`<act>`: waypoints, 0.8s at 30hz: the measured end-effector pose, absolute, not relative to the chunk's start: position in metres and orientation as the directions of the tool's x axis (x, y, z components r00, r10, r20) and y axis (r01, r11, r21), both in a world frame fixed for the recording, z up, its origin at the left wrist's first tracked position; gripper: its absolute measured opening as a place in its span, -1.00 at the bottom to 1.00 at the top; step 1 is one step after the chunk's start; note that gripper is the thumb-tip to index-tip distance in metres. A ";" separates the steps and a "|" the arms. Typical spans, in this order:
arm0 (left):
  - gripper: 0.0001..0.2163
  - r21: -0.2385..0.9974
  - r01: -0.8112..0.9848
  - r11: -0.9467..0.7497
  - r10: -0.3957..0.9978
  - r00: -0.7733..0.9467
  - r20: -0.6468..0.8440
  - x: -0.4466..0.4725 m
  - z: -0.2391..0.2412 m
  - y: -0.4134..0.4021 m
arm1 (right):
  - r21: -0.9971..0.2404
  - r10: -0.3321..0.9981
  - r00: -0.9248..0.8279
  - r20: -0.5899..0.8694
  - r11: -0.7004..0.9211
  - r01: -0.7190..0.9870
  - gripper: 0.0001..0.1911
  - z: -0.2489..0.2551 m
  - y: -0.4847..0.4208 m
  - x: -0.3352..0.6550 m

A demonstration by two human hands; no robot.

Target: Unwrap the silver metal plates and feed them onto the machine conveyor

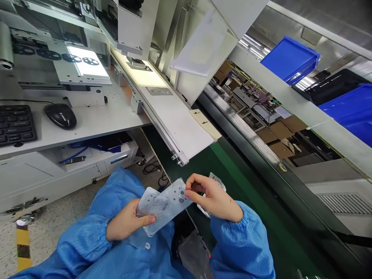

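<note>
A thin grey panel with round holes near one end (165,205), covered in clear wrinkled plastic film, is held tilted in front of my body. My left hand (129,221) grips its lower left end, thumb on top and fingers beneath. At the upper right end, by the holes, my right hand (213,197) pinches the film or the panel's edge between thumb and forefinger; which of these I cannot tell. Partly hidden behind my right hand, crumpled clear plastic (217,181) lies on the green belt (247,221). A similar grey panel (159,91) rests on the white conveyor (180,120) ahead.
The white conveyor's metal rail (162,133) ends just beyond my hands. At left, a white bench (101,120) carries a black mouse (60,115) and a keyboard (16,124). Blue bins (290,58) sit at upper right. A machine housing (197,46) stands over the conveyor.
</note>
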State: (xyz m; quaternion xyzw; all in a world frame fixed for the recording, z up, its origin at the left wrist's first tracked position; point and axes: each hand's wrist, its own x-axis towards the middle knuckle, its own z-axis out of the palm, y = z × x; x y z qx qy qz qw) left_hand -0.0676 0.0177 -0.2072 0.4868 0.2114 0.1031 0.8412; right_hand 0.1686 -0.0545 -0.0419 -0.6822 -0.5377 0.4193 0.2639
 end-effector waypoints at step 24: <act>-0.53 0.813 -0.040 0.580 0.457 0.843 -0.284 -0.091 -0.215 0.033 | -0.860 0.915 0.190 -0.355 -0.400 0.316 -0.55 -0.059 -0.036 0.186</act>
